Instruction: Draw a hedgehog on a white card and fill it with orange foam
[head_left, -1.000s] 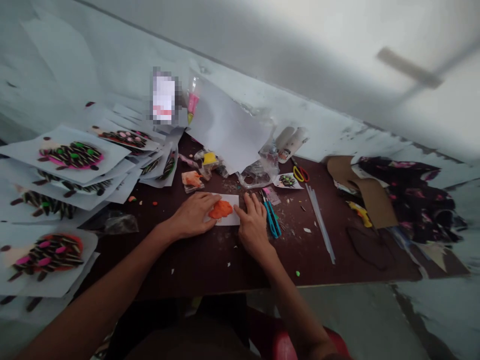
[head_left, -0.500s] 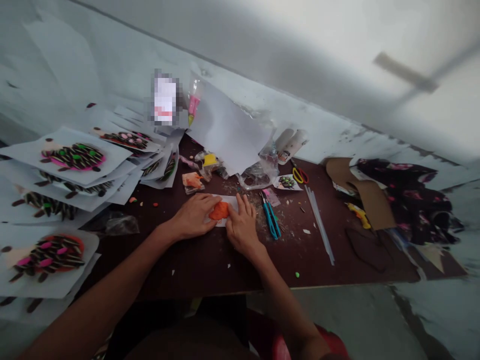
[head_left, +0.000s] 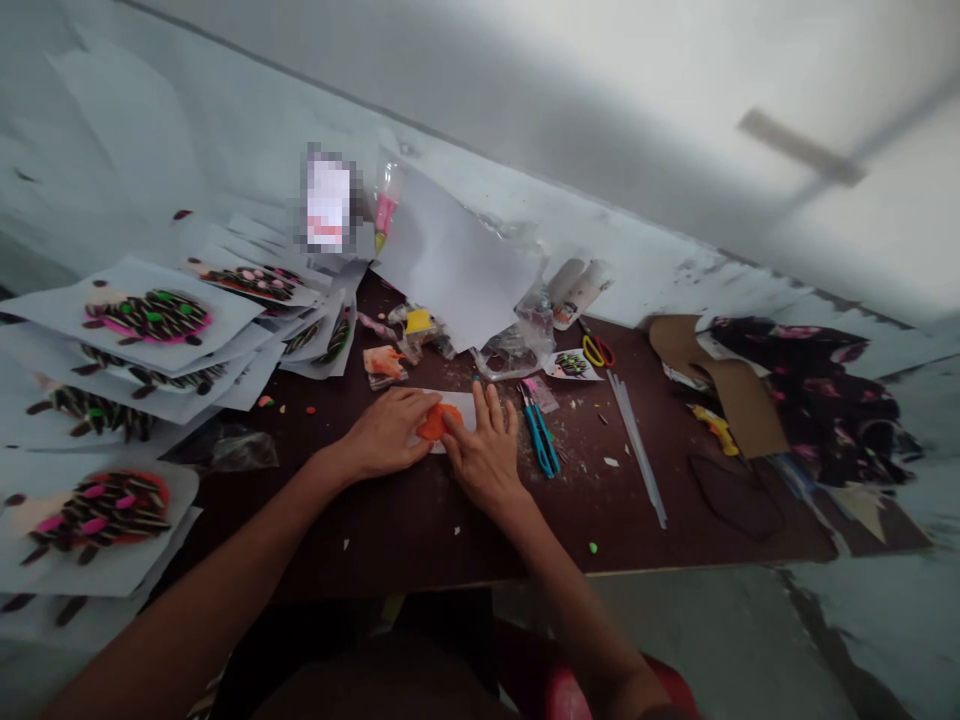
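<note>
A flattened lump of orange modelling clay [head_left: 436, 422] lies on a small white paper [head_left: 460, 402] on the dark table. My left hand [head_left: 386, 436] rests flat at the left side of the paper, its fingertips at the clay's edge. From the right, my right hand [head_left: 486, 452] reaches over the paper with its fingers spread and its thumb touching the clay. Neither hand is wrapped round anything. Just right of my right hand lie blue-handled scissors [head_left: 540, 432]. An opened packet of orange clay [head_left: 385, 363] sits behind my left hand.
Paper sheets with clay hedgehogs [head_left: 154, 310] are piled at the left. Plastic bags [head_left: 525, 345] and a large white sheet [head_left: 454, 260] lie at the back. To the right are yellow-and-red scissors [head_left: 598, 350], glue sticks [head_left: 639, 450], a yellow glue gun [head_left: 716, 428] and dark cloth [head_left: 832, 400].
My right thumb has shifted left onto the orange clay, and my right fingers have spread apart. The clay looks flatter. My left hand has hardly moved.
</note>
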